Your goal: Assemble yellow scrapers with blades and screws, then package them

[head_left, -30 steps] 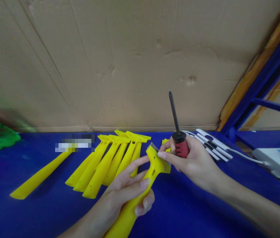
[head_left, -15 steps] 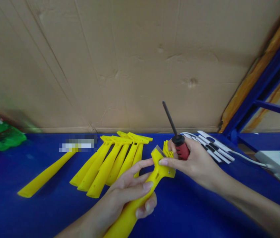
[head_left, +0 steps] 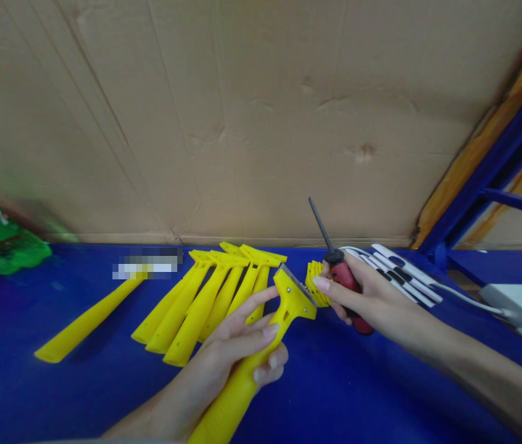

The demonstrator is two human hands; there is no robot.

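A yellow scraper (head_left: 294, 300) with a metal blade along its head and small screws in it lies across my left hand (head_left: 237, 345), whose fingers wrap its handle. My right hand (head_left: 363, 283) grips a screwdriver (head_left: 346, 276) with a red and black handle, its dark shaft pointing up and away from the scraper. Just behind the scraper's head, beside my right fingertips, sits a stack of small yellow pieces (head_left: 317, 283), partly hidden. Left of my hands, several yellow scraper handles (head_left: 196, 308) lie side by side on the blue table (head_left: 117, 401).
One more yellow tool (head_left: 89, 320) lies apart at the left, its head blurred out. A green bottle (head_left: 2, 234) is at the far left. White-and-black strips (head_left: 404, 274), a cable and a white box (head_left: 520, 308) are at the right. A cardboard wall (head_left: 242, 123) stands behind.
My right hand has let go of the scraper's head and moved slightly away to the right, still holding the screwdriver. The scraper has turned a little in my left hand, showing its screws.
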